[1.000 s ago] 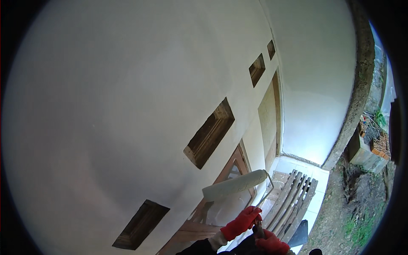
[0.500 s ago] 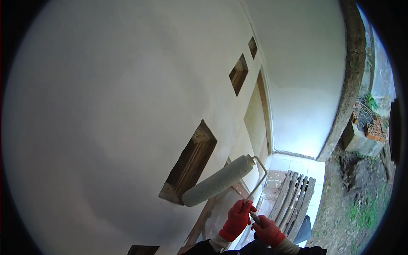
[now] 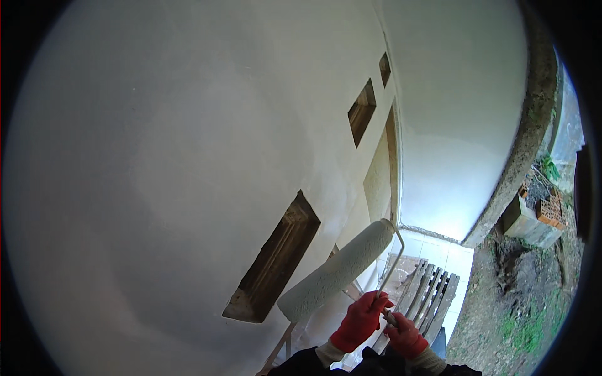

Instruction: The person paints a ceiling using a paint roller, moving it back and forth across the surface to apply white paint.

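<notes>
Both my hands wear red gloves and are closed on a paint roller near the bottom of the head view. My left hand [image 3: 357,323] grips it at the base of its bent wire frame. Just to the right and lower, my right hand [image 3: 406,338] wraps around the handle. The roller's long, pale, speckled sleeve [image 3: 335,271] slants up to the right, in front of a large off-white wall [image 3: 157,156]. Beside the sleeve is a dark rectangular recess [image 3: 276,263] in that wall. Whether the sleeve touches the wall, I cannot tell.
Two smaller recesses [image 3: 362,114] lie farther along the wall. A white surface [image 3: 458,125] with a rough edge [image 3: 539,94] adjoins it. Below are a slatted wooden bench [image 3: 433,297] and white tiles [image 3: 439,247]. Bricks [image 3: 552,210] and muddy ground [image 3: 514,294] lie at right.
The roller and both gloved hands have shifted slightly right in the picture, and the sleeve looks a little larger. My view has shifted a little too. Both hands keep their grip.
</notes>
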`<action>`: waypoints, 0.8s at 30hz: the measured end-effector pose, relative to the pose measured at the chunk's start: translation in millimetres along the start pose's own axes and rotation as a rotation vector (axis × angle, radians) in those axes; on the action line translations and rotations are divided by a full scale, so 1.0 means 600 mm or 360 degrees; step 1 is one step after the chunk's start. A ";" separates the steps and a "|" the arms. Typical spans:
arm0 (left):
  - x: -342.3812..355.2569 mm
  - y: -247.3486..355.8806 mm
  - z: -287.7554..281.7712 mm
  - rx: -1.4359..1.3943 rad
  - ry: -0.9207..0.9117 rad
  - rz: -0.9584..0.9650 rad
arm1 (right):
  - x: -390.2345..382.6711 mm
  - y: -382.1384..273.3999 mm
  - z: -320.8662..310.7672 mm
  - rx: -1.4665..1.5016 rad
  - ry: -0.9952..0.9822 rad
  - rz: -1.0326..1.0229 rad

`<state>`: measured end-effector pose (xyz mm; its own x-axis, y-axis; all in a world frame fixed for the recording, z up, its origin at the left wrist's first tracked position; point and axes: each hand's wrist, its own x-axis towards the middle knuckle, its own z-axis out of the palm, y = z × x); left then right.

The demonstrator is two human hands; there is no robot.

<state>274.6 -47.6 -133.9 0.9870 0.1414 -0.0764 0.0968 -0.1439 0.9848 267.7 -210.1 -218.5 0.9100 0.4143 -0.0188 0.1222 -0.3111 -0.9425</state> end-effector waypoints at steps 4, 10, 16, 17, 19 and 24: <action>0.038 0.037 0.000 -0.0028 0.0169 0.0057 | 0.067 -0.001 -0.007 0.0118 -0.0097 -0.0142; 0.094 0.063 0.001 -0.0159 0.0392 0.0137 | 0.169 -0.012 -0.034 0.0340 -0.0209 -0.0432; 0.139 0.065 0.011 -0.0181 0.0532 0.0071 | 0.221 -0.040 -0.077 0.0197 -0.0361 -0.0494; 0.148 0.067 0.011 -0.0150 0.0572 0.0089 | 0.231 -0.046 -0.079 0.0196 -0.0381 -0.0501; 0.162 0.064 0.010 -0.0120 0.0636 0.0103 | 0.246 -0.054 -0.082 0.0289 -0.0374 -0.0496; 0.185 0.055 0.010 -0.0142 0.0764 0.0086 | 0.283 -0.038 -0.080 0.0335 -0.0516 -0.0492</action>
<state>388.2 -42.5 -110.9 0.8178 0.5744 0.0351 0.0148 -0.0819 0.9965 438.5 -173.5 -184.0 0.6695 0.7151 0.2007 0.2536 0.0338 -0.9667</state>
